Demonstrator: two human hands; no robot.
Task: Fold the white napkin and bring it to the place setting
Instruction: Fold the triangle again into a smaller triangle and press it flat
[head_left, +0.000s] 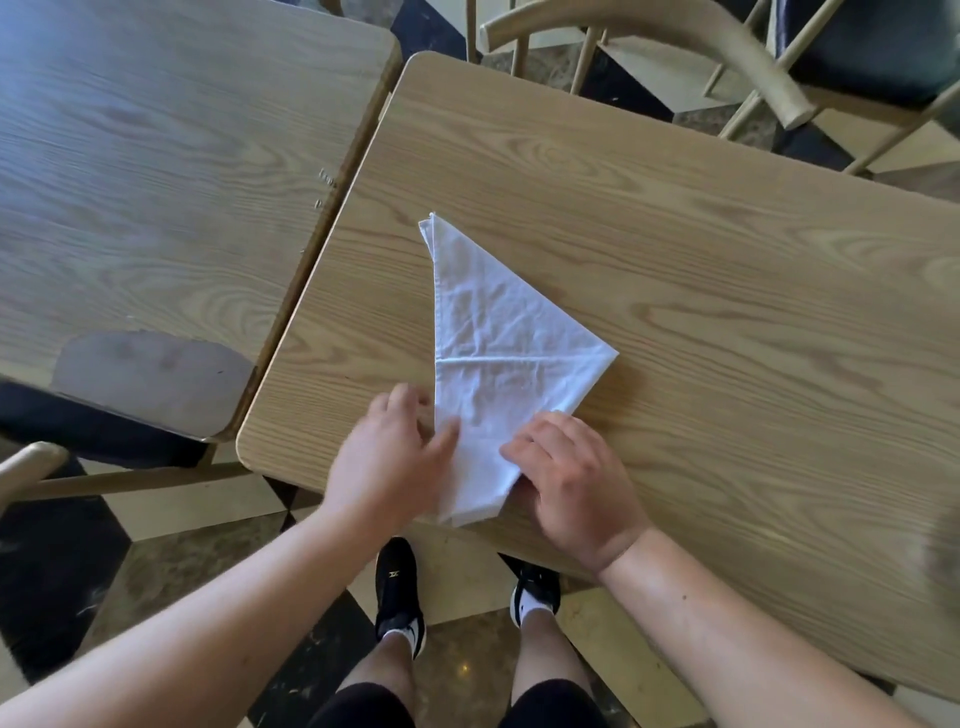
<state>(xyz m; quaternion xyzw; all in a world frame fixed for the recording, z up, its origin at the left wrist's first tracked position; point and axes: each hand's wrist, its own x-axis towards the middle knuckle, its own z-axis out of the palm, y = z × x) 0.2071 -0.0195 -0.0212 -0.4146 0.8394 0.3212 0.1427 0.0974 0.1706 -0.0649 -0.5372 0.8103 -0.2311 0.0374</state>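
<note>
The white napkin (493, 343) lies on the light wooden table (701, 291), folded into a kite-like shape with one point far left and another hanging over the near edge. My left hand (387, 457) rests on its near left edge, thumb on top and fingers spread. My right hand (576, 478) presses flat on the near right flap, fingers pointing left. No place setting is in view.
A second wooden table (171, 171) stands at the left, separated by a narrow gap. A wooden chair (748, 57) stands beyond the far edge. A dark-seated chair (104, 431) sits under the left table. Below the near edge are my feet on a checkered floor.
</note>
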